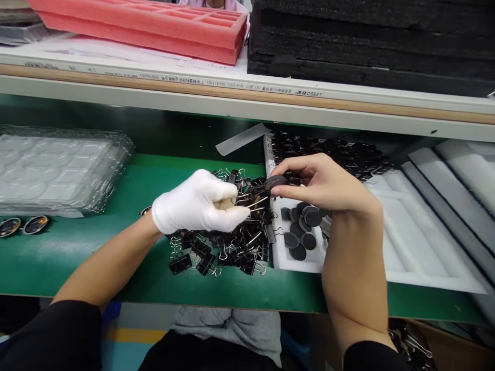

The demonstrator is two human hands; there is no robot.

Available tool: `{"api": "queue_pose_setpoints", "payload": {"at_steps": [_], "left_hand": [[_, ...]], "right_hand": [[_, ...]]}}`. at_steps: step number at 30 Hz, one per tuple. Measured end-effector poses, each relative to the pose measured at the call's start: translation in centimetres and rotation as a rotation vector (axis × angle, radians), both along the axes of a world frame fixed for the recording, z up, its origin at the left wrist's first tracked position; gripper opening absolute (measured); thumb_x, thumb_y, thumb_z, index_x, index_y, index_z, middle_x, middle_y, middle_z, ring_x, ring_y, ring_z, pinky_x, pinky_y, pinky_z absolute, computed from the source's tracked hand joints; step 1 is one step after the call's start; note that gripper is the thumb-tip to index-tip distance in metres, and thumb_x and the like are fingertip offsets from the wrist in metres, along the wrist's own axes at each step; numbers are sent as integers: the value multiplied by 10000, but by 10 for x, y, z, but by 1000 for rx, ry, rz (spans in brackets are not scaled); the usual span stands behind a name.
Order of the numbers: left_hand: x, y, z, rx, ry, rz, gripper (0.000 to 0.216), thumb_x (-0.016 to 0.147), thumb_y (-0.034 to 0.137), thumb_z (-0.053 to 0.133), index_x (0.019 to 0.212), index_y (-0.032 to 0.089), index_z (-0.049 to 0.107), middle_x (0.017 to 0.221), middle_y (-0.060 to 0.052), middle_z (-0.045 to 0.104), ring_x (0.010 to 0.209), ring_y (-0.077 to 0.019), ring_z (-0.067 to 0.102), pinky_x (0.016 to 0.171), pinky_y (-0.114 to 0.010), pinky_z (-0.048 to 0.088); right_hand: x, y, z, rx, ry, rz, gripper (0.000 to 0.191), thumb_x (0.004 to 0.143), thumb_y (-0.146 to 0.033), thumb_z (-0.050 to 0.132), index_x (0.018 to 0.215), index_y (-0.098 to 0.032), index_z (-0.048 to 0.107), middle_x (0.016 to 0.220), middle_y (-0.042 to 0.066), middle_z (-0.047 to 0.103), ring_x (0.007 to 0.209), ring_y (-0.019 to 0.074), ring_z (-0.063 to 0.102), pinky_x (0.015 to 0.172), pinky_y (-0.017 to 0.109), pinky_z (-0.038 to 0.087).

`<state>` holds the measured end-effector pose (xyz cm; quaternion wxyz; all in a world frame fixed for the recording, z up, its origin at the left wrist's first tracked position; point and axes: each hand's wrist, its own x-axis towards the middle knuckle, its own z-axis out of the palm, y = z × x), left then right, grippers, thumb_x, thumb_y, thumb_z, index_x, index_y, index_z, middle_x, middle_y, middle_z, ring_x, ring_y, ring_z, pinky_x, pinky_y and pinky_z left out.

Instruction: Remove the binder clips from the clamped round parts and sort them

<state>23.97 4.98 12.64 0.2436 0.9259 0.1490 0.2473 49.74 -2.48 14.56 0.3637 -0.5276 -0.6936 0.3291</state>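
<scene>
My left hand (199, 203), in a white glove, is closed around a black binder clip (253, 201) with its wire handles squeezed, above a pile of black binder clips (224, 247) on the green mat. My bare right hand (320, 180) pinches a dark round disc (276, 183) between thumb and fingers, right against the clip's jaws. Below the right hand several loose dark discs (301, 232) lie on a white foam tray (410, 242).
A stack of clear plastic blister trays (58, 170) sits at the left, with two round badges (23, 225) in front of it. More clipped parts (332, 152) fill the tray's back. Pink foam (154, 26) and black foam (367, 41) rest on the shelf above.
</scene>
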Motion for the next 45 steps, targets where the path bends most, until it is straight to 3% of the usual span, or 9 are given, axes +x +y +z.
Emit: {"api": "queue_pose_setpoints", "payload": {"at_steps": [13, 17, 19, 22, 26, 30, 32, 39, 45], "left_hand": [[3, 1, -8, -10, 39, -18, 475, 836, 269, 615, 552, 205, 239, 523, 82, 188, 520, -70, 168, 466, -263, 161], [2, 4, -4, -93, 89, -2, 440, 857, 343, 643, 547, 196, 368, 496, 78, 295, 502, -67, 247, 489, -251, 235], [3, 5, -2, -241, 122, 60, 416, 938, 437, 586, 613, 188, 512, 528, 49, 459, 507, -76, 383, 521, -242, 325], [7, 7, -3, -656, 157, 162, 598, 1051, 601, 353, 786, 163, 663, 649, -39, 657, 541, -118, 568, 533, -255, 418], [11, 9, -7, -1014, 100, 167, 642, 1013, 719, 417, 831, 152, 655, 609, -42, 626, 483, -115, 543, 443, -240, 350], [6, 11, -1, -891, -8, 154, 459, 1003, 591, 566, 801, 180, 580, 674, -3, 625, 524, -88, 559, 497, -216, 402], [2, 10, 5, -738, 21, 136, 401, 994, 545, 591, 822, 183, 594, 718, -3, 658, 597, -106, 627, 567, -223, 466], [0, 3, 14, -562, 141, 163, 353, 961, 521, 598, 928, 180, 684, 746, -14, 728, 647, -153, 692, 609, -252, 530], [1, -4, 15, -386, 267, 214, 428, 988, 591, 559, 1032, 198, 722, 766, -8, 743, 700, -188, 713, 618, -253, 552]], "right_hand": [[-2, -1, 4, -4, -159, 156, 299, 845, -496, 815, 951, -217, 795, 893, 31, 789, 800, 203, 714, 709, 333, 550], [-2, -3, 4, 34, -183, 144, 254, 867, -454, 805, 944, -212, 789, 873, 24, 787, 778, 192, 711, 703, 324, 548], [-5, -4, 2, 132, -183, 107, 202, 888, -409, 802, 943, -215, 787, 885, 24, 793, 796, 193, 723, 729, 328, 560], [-12, -2, -6, 452, -216, 34, 53, 943, -283, 762, 951, -236, 785, 971, 31, 810, 896, 211, 744, 817, 365, 570], [-19, 6, -17, 733, -429, -45, 134, 996, -235, 694, 1061, -307, 787, 1138, 26, 805, 1070, 259, 739, 969, 466, 535], [-21, 4, -15, 596, -397, -79, 672, 905, -489, 809, 1512, -320, 576, 1440, 85, 678, 1305, 338, 644, 1048, 518, 544], [-21, 1, -11, 467, -284, -114, 830, 869, -566, 817, 1585, -306, 488, 1431, 97, 674, 1271, 334, 663, 1024, 504, 572], [-26, 0, -8, 113, -20, -135, 305, 843, -383, 813, 1078, -194, 770, 983, 54, 781, 824, 213, 703, 755, 369, 563], [-30, -12, 3, 122, -91, -89, 224, 858, -343, 793, 1020, -195, 750, 1043, 40, 779, 986, 219, 694, 910, 371, 486]]}}
